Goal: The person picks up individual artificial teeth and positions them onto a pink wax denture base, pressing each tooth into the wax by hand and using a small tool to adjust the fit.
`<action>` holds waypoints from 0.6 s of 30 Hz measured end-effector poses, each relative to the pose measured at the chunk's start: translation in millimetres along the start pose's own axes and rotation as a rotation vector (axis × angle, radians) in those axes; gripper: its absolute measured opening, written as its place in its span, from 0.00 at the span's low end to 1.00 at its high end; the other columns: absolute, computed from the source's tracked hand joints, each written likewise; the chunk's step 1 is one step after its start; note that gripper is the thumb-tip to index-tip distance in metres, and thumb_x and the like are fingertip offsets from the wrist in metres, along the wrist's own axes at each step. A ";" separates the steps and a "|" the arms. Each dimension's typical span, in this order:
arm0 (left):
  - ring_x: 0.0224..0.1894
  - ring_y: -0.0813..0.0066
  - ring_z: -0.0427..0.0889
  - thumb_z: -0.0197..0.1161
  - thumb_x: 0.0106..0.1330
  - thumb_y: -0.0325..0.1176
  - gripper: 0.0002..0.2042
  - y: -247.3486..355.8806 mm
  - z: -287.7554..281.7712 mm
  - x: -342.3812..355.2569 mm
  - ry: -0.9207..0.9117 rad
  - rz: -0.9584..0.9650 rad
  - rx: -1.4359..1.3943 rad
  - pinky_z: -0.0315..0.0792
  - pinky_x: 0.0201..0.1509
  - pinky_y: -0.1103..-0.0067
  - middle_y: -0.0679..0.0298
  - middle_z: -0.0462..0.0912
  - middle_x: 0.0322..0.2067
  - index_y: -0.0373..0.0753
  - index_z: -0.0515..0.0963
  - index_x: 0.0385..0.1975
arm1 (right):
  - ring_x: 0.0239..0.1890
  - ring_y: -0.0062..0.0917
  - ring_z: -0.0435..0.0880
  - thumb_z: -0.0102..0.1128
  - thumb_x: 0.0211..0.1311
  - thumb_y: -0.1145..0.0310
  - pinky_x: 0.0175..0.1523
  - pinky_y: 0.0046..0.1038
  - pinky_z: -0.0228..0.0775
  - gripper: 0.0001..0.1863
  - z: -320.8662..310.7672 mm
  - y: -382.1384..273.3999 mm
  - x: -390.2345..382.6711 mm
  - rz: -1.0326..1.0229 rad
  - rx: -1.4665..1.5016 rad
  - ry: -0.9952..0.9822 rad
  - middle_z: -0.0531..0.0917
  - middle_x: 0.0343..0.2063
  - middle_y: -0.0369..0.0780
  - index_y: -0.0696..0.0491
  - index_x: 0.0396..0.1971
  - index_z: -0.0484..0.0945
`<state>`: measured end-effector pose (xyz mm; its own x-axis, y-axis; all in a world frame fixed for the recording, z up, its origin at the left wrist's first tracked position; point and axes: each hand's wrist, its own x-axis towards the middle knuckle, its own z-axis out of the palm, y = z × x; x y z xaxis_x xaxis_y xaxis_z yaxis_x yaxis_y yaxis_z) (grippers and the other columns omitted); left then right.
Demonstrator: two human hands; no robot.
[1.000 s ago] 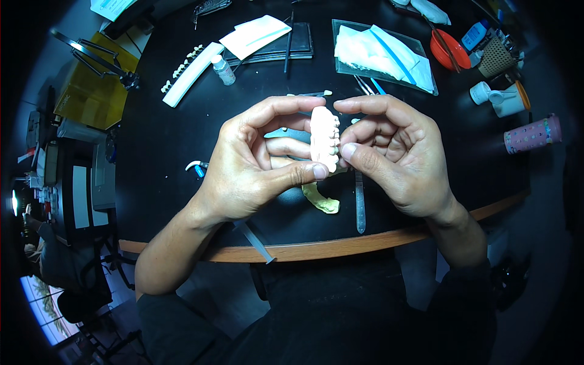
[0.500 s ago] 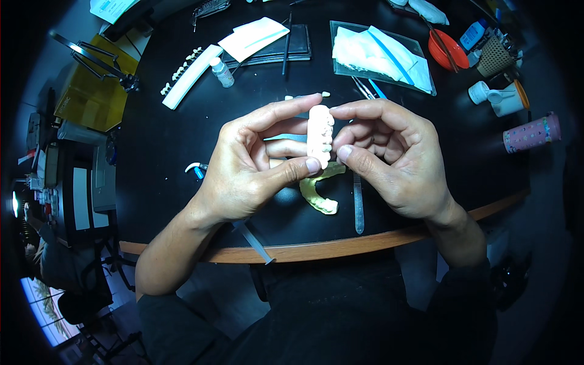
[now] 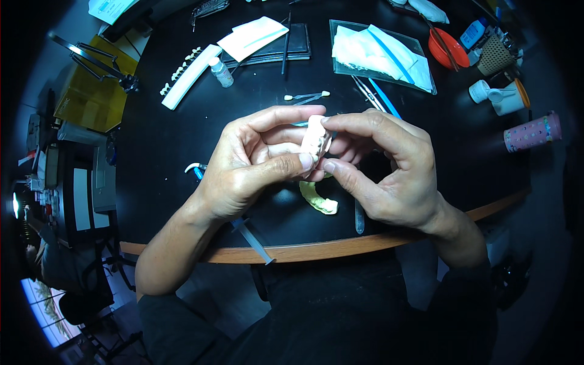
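A pinkish-white dental model (image 3: 312,135) with a row of teeth is held above the table, tilted. My left hand (image 3: 246,158) grips it from the left, thumb at its lower end and index finger at the top. From the other side, my right hand (image 3: 389,164) closes on it, its index fingertip near the top and its thumb by the lower edge. The remaining right fingers are curled and partly hidden. Below lies a yellow-green curved arch piece (image 3: 319,201), partly covered by the hands. A metal tool handle (image 3: 359,220) shows beneath my right hand.
A syringe (image 3: 254,242) crosses the wooden edge (image 3: 316,248). Beyond the hands lie two tooth-tipped sticks (image 3: 307,97), tweezers (image 3: 367,92), a small bottle (image 3: 221,73), and a white strip with teeth (image 3: 191,77). Further right are a glass plate (image 3: 423,88), red bowl (image 3: 446,52) and pink tumbler (image 3: 531,132).
The dental model has been turned and tilted, its teeth now facing differently. My right hand has shifted slightly left and down against it, uncovering the tooth-tipped sticks and more of the tweezers.
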<state>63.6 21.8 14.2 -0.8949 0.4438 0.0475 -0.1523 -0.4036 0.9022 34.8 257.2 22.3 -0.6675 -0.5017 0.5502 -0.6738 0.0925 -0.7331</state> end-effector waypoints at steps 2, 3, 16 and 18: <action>0.54 0.64 0.88 0.65 0.71 0.22 0.28 1.7 -1.2 0.0 -0.004 -0.043 -0.056 0.82 0.62 0.71 0.46 0.85 0.54 0.27 0.67 0.71 | 0.30 0.19 0.85 0.75 0.53 0.81 0.32 0.18 0.77 0.20 0.2 -1.0 0.8 -0.014 -0.018 0.003 0.86 0.33 0.39 0.58 0.49 0.86; 0.55 0.63 0.88 0.64 0.71 0.22 0.28 3.0 -1.4 -0.2 -0.007 -0.085 -0.112 0.82 0.63 0.70 0.46 0.84 0.54 0.27 0.66 0.71 | 0.28 0.18 0.82 0.77 0.51 0.79 0.31 0.19 0.76 0.21 0.2 -2.0 1.3 -0.028 -0.036 0.006 0.84 0.32 0.38 0.58 0.48 0.86; 0.57 0.49 0.87 0.64 0.66 0.28 0.37 5.3 8.8 3.3 -0.057 -0.130 -0.223 0.77 0.69 0.59 0.36 0.80 0.57 0.28 0.58 0.75 | 0.45 0.22 0.81 0.86 0.45 0.67 0.40 0.21 0.77 0.31 -5.7 -1.9 2.8 -0.144 -0.156 -0.032 0.78 0.48 0.42 0.56 0.53 0.86; 0.58 0.48 0.86 0.64 0.65 0.28 0.38 5.1 9.5 3.1 -0.054 -0.110 -0.227 0.77 0.68 0.58 0.36 0.81 0.55 0.28 0.57 0.76 | 0.48 0.28 0.83 0.86 0.46 0.66 0.45 0.26 0.79 0.30 -6.4 -2.8 3.6 -0.167 -0.192 -0.039 0.79 0.50 0.45 0.56 0.52 0.86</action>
<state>64.0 28.8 23.1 -0.8448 0.5348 -0.0175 -0.3436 -0.5172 0.7839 32.3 260.6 28.9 -0.5317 -0.5563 0.6387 -0.8240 0.1651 -0.5421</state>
